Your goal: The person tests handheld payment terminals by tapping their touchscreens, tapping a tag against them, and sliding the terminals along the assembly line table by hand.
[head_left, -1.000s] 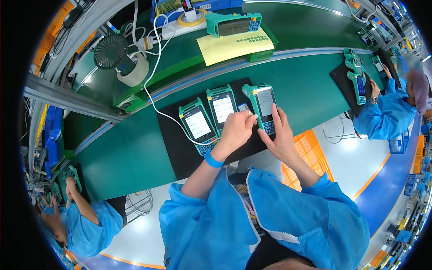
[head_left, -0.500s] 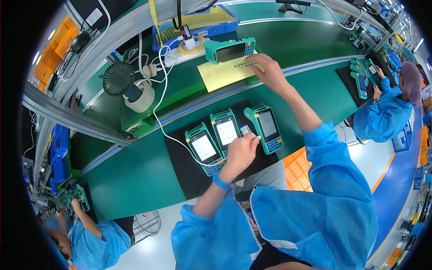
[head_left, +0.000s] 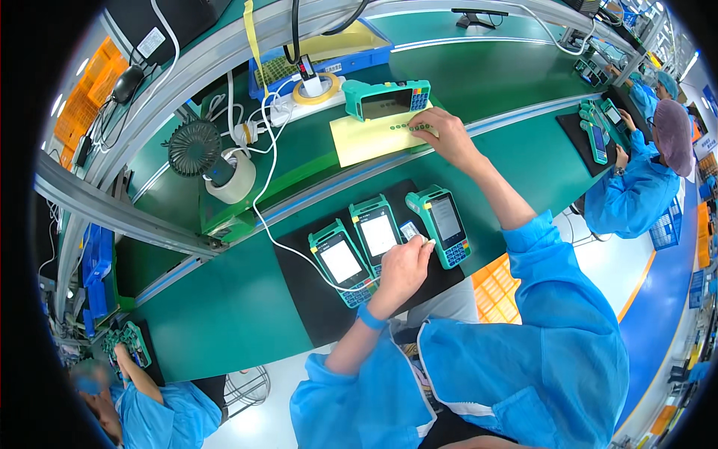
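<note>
My left hand point(head_left: 404, 271) is closed in a pinch, with a small pale bit at its fingertips whose kind I cannot make out. It hovers by the lower ends of the middle payment terminal point(head_left: 376, 230) and the right payment terminal point(head_left: 443, 224). Between these two lies a small white and blue card-like piece point(head_left: 409, 231). The left payment terminal point(head_left: 340, 258) has a lit white screen, with a white cable over its keypad. My right hand point(head_left: 449, 138) bends thumb and forefinger together on a yellow sheet point(head_left: 363, 142), at its row of small green dots point(head_left: 404, 126).
Behind the sheet, another green terminal point(head_left: 387, 101) rests on the raised shelf. A small dark fan point(head_left: 196, 148), a roll of yellow tape point(head_left: 315, 88) and a blue tray point(head_left: 374, 56) stand nearby. Black mats point(head_left: 314, 303) lie under the terminals. Co-workers sit left and right.
My right thumb and forefinger have drawn closer together at the green dots. My left hand stays pinched by the terminals. The whole view has shifted slightly.
</note>
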{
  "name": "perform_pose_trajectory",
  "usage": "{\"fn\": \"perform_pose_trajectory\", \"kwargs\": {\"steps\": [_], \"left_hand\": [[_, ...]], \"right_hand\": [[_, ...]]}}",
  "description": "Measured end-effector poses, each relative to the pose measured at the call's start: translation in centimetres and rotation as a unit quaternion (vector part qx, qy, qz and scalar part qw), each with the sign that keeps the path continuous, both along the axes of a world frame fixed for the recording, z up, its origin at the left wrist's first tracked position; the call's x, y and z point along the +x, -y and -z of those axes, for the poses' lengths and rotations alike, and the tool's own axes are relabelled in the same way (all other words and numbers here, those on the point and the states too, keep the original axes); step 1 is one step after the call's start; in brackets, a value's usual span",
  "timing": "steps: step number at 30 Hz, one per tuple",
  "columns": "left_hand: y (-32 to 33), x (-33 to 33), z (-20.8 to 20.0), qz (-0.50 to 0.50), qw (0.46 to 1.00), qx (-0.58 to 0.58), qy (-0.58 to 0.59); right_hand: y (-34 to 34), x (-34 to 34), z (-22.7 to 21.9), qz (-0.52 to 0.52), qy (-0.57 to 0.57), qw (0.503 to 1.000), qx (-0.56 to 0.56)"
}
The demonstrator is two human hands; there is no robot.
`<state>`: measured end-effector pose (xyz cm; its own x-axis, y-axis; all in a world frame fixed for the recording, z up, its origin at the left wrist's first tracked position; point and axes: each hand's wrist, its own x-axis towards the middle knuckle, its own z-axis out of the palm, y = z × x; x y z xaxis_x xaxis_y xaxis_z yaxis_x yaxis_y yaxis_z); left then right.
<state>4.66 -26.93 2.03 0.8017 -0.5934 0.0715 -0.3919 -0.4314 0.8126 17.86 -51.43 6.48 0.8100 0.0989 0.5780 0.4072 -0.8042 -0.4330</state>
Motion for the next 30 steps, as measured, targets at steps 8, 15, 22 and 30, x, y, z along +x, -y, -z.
{"fn": "perform_pose_trajectory", "kwargs": {"steps": [8, 15, 22, 30], "left_hand": [[0.3, -0.2, -0.2, 0.009, 1.0, -0.002, 0.001], [-0.1, -0.2, 1.8, -0.02, 0.999, -0.021, 0.034], [2.2, -0.7, -0.2, -0.022, 0.995, -0.048, 0.08], [4.3, -0.9, -1.7, -0.041, 0.986, 0.017, 0.163]], "right_hand": [[0.8, 0.3, -0.1, -0.001, 0.002, 1.0, 0.009], [-0.3, 1.8, 1.3, -0.005, 0.072, 0.997, -0.001], [0.4, 0.9, 0.3, 0.014, 0.041, 0.999, 0.008], [-0.3, -2.9, 0.5, -0.042, 0.015, 0.985, 0.164]]}}
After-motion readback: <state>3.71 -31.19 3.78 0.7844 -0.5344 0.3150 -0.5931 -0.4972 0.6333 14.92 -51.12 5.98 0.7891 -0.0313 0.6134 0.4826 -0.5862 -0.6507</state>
